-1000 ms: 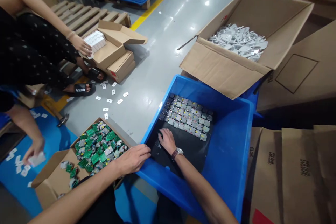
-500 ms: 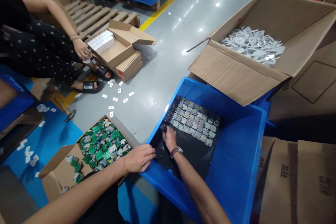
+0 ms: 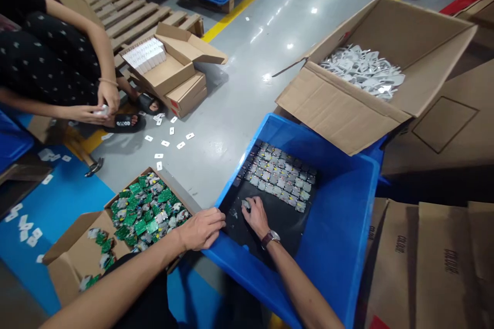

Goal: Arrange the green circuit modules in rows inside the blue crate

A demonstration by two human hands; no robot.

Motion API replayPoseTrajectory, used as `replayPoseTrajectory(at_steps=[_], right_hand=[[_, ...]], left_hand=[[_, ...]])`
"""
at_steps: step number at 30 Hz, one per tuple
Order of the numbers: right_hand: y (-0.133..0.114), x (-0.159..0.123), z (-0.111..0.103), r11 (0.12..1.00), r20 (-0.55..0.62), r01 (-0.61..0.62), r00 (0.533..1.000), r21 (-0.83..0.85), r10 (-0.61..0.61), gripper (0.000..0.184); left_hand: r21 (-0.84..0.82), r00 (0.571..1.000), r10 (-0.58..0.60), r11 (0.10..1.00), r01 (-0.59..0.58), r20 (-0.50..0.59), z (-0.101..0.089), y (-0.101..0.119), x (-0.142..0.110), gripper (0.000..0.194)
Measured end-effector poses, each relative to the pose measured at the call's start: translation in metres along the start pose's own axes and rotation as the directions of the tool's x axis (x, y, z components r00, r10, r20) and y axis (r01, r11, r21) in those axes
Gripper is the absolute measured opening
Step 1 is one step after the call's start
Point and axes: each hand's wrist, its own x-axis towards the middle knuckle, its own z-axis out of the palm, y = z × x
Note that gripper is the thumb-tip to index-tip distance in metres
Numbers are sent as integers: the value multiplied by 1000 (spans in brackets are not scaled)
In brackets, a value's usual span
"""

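Between the thumb and fingertips of my right hand [image 3: 257, 215] is a small grey part [image 3: 246, 205], held low over the black sheet [image 3: 276, 226] inside a blue bin [image 3: 339, 205], toward the bin's left edge. My fingers are closed around it. Just beyond my knuckles, along the far side of the sheet, similar grey assemblies [image 3: 280, 175] lie side by side in close rows. My left hand [image 3: 204, 229] rests on the bin's left edge near its near corner, fingers curled; I cannot tell whether they grip the rim. Left of the bin, a low open carton [image 3: 73, 239] holds a jumbled heap of green circuit boards [image 3: 141, 227] with grey pieces attached. Over the bin's far edge leans the flap of a larger cardboard box [image 3: 339, 108], containing a pile of pale grey pieces [image 3: 363, 72]. White cards [image 3: 165, 143] are scattered across the grey floor [image 3: 231, 97], near a hammer [image 3: 93, 167]. At far left, a seated co-worker [image 3: 50, 59] holds something white [image 3: 102, 110] in both hands.
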Motion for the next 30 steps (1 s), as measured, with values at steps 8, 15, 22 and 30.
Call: replayPoseTrajectory(at_steps=[8,15,22,30], right_hand=[[-7,21,1,998,19,6,1000,55,-7,41],[-4,27,6,991,-175,13,984,135,11,44],[-10,35,19,974,-208,35,978,225,13,46],[-6,45,18,988,-205,-10,978,156,43,44]], left_hand=[[37,1000,-22,999,22,-8,0,3,0,26],[34,1000,-18,999,18,-9,1,3,0,25],[23,1000,-19,1000,19,-6,2,3,1,23],[18,1000,-14,1000,14,-8,0,3,2,23]])
